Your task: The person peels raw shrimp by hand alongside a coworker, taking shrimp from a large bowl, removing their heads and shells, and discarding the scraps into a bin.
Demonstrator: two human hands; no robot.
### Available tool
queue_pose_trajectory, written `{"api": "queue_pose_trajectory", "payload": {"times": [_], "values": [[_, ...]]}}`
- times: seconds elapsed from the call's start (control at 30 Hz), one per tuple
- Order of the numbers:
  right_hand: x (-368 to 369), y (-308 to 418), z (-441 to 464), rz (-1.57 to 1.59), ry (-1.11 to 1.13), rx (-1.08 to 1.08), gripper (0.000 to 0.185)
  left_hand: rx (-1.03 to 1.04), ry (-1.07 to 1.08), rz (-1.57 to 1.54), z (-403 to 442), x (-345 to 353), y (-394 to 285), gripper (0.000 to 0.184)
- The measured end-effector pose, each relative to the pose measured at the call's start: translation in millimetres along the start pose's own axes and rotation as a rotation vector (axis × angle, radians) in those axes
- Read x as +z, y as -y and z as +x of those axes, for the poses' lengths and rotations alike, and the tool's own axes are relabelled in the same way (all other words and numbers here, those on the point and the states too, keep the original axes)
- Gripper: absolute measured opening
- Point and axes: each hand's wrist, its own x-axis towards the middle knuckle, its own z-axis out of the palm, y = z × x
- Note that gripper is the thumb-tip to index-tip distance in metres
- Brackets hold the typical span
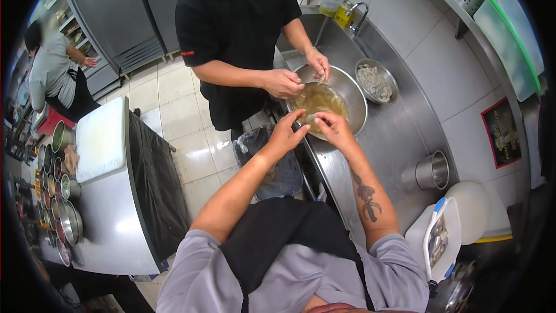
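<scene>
A large metal bowl (pixel 358 113) with cloudy brownish liquid stands on the steel counter. Over its near edge, my right hand (pixel 335 127) pinches a small pale piece, possibly a shrimp. My left hand (pixel 288 134) is at the bowl's near left rim, thumb and fingers bent toward the right hand; whatever lies between its fingertips is too small to tell. Across the bowl, a co-worker's two hands (pixel 285 83) hold a small greyish piece above the liquid. A smaller metal bowl (pixel 376 81) with grey-white pieces sits to the right.
A co-worker in black (pixel 231 23) stands opposite. Below the counter edge is a black-lined bin (pixel 269 162). A metal cup (pixel 432 171) and a white container (pixel 446 243) are at the right. At left, a table holds a white cutting board (pixel 101 139); another person (pixel 55 69) stands beyond.
</scene>
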Motion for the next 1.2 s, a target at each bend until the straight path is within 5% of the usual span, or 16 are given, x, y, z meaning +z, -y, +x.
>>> {"api": "queue_pose_trajectory", "payload": {"times": [0.17, 0.43, 0.57, 0.87, 1.0, 1.07, 1.2], "values": [[28, -6, -25, 0.052, 0.028, 0.110, 0.019, -0.269, 0.166, -0.121, -19, -6, 17, 0.026], [42, -8, -40, -0.036, 0.073, 0.284, 0.019, -0.227, 0.101, -0.044, -36, -16, 24, 0.022], [56, 13, -44, -0.164, -0.013, 0.065, 0.016, -0.455, 0.145, 0.035, -37, -24, 17, 0.023], [70, 12, -47, -0.270, -0.105, 0.033, 0.015, -0.252, 0.034, 0.323, -42, -24, 33, 0.024], [62, 3, -42, -0.226, -0.112, 0.062, 0.016, -0.368, 0.109, 0.405, -50, -28, 53, 0.027], [60, -4, -40, -0.252, -0.082, 0.040, 0.016, -0.108, 0.062, 0.402, -53, -25, 53, 0.028], [60, -2, -39, -0.228, -0.047, 0.058, 0.017, 0.010, 0.042, 0.110, -34, -26, 12, 0.027]]}}
